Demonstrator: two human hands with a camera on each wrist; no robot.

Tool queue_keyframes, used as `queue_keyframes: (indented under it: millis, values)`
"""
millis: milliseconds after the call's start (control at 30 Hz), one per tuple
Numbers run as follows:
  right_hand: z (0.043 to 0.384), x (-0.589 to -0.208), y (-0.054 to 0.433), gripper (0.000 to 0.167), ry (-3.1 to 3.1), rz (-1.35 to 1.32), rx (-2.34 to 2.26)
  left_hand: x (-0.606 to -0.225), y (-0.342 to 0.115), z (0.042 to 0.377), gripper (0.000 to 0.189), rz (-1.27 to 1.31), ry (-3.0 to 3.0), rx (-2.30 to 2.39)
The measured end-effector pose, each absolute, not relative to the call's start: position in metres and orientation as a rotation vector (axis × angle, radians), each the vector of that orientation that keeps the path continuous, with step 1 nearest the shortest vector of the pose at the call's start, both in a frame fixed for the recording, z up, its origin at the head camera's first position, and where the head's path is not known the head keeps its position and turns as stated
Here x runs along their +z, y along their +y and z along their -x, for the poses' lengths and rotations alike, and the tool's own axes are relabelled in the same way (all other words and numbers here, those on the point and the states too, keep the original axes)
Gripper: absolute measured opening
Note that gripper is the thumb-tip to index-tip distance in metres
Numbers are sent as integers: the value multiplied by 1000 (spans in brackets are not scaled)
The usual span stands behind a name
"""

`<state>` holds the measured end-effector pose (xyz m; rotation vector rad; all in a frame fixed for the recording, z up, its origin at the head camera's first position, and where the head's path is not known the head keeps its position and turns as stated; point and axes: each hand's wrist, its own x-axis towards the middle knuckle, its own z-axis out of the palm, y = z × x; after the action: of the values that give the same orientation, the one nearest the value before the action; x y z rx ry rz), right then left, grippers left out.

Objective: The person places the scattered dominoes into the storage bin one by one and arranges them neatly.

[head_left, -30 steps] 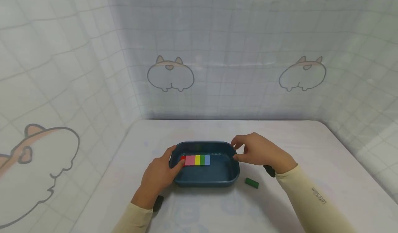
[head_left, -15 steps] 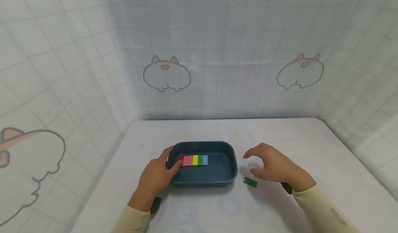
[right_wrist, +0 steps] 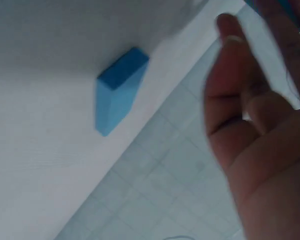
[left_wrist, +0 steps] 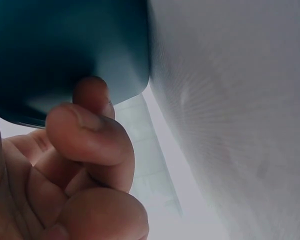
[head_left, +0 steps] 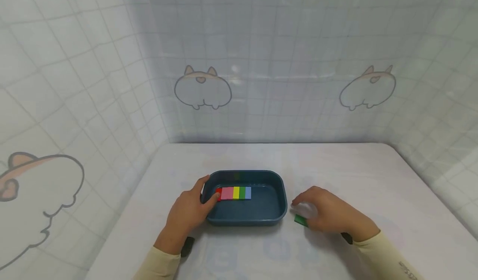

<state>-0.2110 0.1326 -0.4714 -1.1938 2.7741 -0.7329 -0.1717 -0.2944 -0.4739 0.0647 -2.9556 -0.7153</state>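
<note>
A dark teal tray sits on the table with a row of coloured blocks inside: red, pink, yellow, green and blue. My left hand grips its left side, the thumb over the rim near the red block. In the left wrist view, curled fingers lie against the tray's outer wall. To the right of the tray, my right hand hovers by a loose green block, partly covering it. The right wrist view shows a block, bluish there, apart from the loosely bent fingers.
The white-covered table extends around the tray on all sides. A grid-patterned curtain with cartoon animals rises behind its far edge and along both sides.
My right hand has pulled back from the tray's right rim, moved right, then come down to the loose green block. The left hand keeps its grip on the tray.
</note>
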Motion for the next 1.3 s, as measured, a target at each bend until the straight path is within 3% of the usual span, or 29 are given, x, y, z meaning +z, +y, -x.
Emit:
queue_keyframes:
  millis: [533,1300]
  values:
    - [204,-470,138,70,2618,1187,-729,-468,-294,164,78,-63,-2979,-713]
    - [205,-471,138,68,2622,1238,-696,-469,-294,168,76,-52,-2978,-728]
